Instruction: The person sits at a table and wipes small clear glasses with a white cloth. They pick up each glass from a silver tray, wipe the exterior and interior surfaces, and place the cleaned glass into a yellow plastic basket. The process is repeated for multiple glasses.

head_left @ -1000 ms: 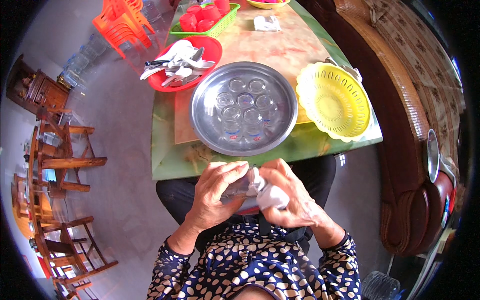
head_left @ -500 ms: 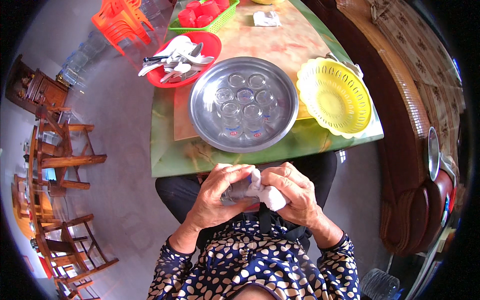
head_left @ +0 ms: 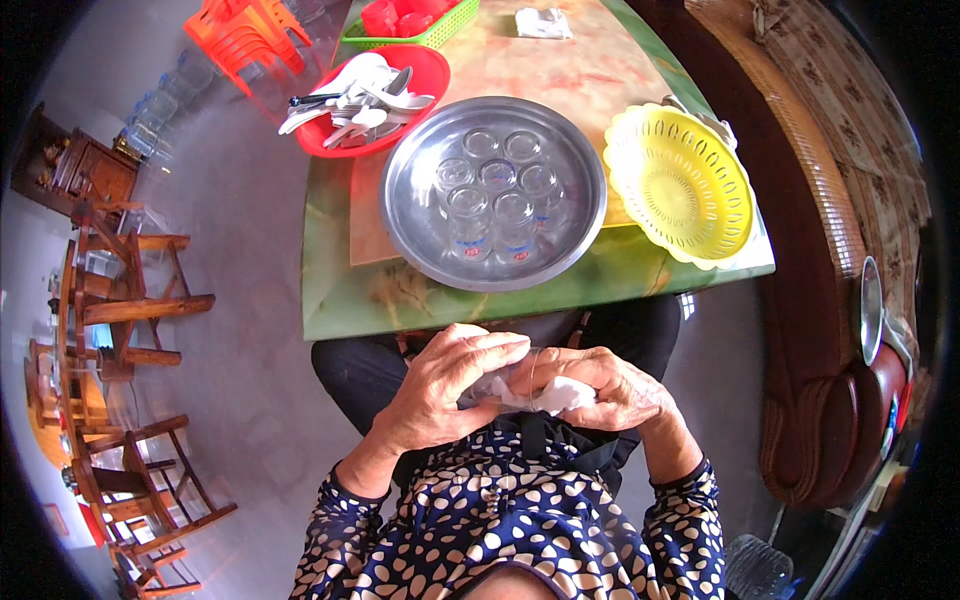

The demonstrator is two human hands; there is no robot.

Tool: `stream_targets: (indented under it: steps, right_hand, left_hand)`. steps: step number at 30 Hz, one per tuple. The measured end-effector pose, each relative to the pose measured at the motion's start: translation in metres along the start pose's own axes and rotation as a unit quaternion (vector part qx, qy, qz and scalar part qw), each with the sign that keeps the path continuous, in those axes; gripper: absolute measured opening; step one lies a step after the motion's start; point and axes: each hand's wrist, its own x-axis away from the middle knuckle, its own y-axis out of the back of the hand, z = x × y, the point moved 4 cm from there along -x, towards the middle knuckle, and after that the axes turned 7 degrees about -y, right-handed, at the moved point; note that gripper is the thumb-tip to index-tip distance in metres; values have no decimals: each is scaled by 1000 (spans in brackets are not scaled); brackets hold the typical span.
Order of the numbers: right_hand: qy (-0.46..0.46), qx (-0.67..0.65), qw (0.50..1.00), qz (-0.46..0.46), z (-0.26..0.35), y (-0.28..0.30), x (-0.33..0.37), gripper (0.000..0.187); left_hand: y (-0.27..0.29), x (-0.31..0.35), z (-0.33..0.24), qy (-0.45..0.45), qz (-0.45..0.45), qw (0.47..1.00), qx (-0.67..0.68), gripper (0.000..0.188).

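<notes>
Over my lap, my left hand (head_left: 447, 385) is wrapped round a clear drinking glass (head_left: 489, 392), lying on its side with its mouth toward the right. My right hand (head_left: 593, 388) grips a white cloth (head_left: 563, 396), and its fingers reach into the glass's mouth with part of the cloth. Most of the glass is hidden by my fingers. Just beyond my hands, a round steel tray (head_left: 493, 280) on the table holds several clear glasses (head_left: 514, 210) grouped in its middle.
A red bowl (head_left: 322, 146) of spoons stands left of the tray, with a green basket (head_left: 442, 35) of red cups behind it. A yellow basket (head_left: 735, 215) sits at right. A folded white cloth (head_left: 543, 23) lies farther back. The green table edge (head_left: 400, 321) borders my lap.
My right hand has pushed the cloth and its fingers into the glass from the rim. My left hand keeps its hold. The view has shifted slightly, raising the table's things in the picture.
</notes>
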Motion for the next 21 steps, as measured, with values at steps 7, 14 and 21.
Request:
stream_targets:
  steps: [7, 14, 21]
  right_hand:
    - [-37, 353, 935, -5, 2, -29, 4, 68]
    - [-68, 375, 921, 78, -21, -47, 9, 81]
    - [-22, 260, 961, 92, -20, -41, 24, 82]
  left_hand:
    - [-2, 2, 1, -9, 60, 997, 38, 65]
    - [-15, 10, -4, -37, 147, 988, 25, 65]
    - [-13, 19, 8, -3, 152, 986, 62, 62]
